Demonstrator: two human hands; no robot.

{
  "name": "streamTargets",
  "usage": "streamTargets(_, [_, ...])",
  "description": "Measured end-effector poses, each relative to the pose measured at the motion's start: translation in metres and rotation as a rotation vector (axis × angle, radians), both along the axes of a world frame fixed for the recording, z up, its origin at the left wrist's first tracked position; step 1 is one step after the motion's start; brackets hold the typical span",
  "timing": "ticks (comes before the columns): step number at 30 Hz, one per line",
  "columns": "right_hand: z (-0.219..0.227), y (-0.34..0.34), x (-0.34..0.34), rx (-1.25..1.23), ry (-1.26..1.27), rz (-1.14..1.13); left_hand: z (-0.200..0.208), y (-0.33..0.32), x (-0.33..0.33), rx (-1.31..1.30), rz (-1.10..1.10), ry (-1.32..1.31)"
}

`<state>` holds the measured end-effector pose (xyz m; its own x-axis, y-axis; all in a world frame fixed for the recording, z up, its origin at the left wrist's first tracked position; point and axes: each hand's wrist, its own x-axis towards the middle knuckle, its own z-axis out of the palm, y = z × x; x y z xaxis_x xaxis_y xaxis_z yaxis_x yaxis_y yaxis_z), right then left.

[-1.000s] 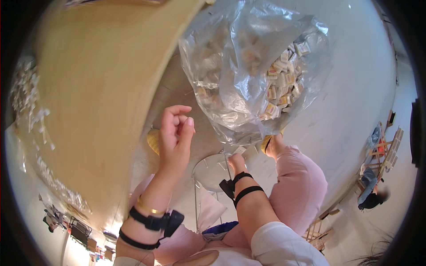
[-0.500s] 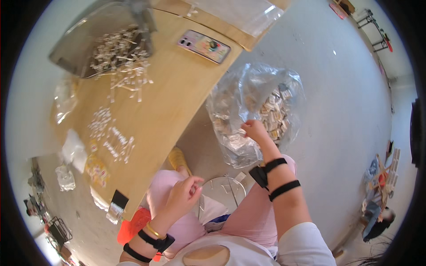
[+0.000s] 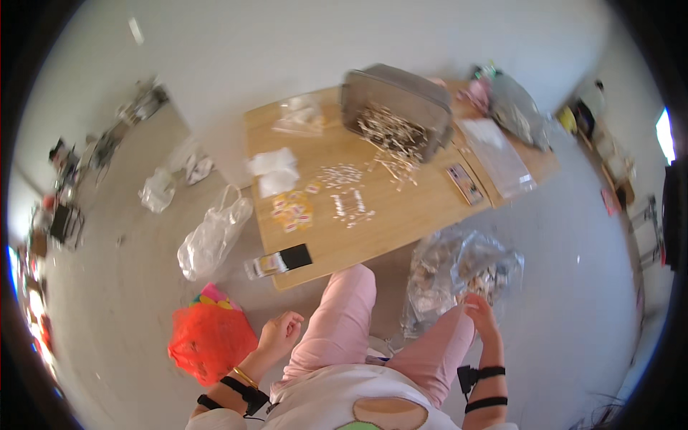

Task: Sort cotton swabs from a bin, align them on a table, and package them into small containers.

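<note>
The bench [image 3: 337,251] has a light yellow-brown colour, with the fine look of wood. On it, the bin [image 3: 401,84] is grey-brown and smoky, and the thin sticks [image 3: 387,129] are cream and white. The small stickers [image 3: 292,210] are yellow with white, and some reddish marks. The phone [image 3: 466,184] has a pinkish back with a multicoloured picture. A flat piece [image 3: 295,256] is plain black. The clear bag [image 3: 430,287] shines silver-grey, and its packets [image 3: 493,284] are whitish and brownish. The round bag [image 3: 211,344] is bright orange-red. The trousers [image 3: 340,304] are pale pink, the shirt [image 3: 315,394] is white, the bracelet [image 3: 244,376] is golden, and the straps [image 3: 491,372] are black.
</note>
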<state>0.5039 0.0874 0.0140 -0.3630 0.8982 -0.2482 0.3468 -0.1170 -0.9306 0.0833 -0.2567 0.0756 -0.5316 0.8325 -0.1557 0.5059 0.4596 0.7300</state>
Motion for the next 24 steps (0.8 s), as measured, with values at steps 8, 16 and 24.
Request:
streamTargets(8, [0.059,-0.011,-0.029,0.019,-0.032,-0.108,-0.090,-0.124,0.005,-0.116,0.295,0.008])
streamTargets(16, [0.040,-0.017,-0.046,0.093,0.019,0.000,-0.109,-0.135,-0.018,0.036,0.438,0.016])
streamTargets(24, [0.010,-0.010,-0.035,-0.008,0.204,-0.081,-0.091,-0.079,-0.045,0.084,0.500,-0.189])
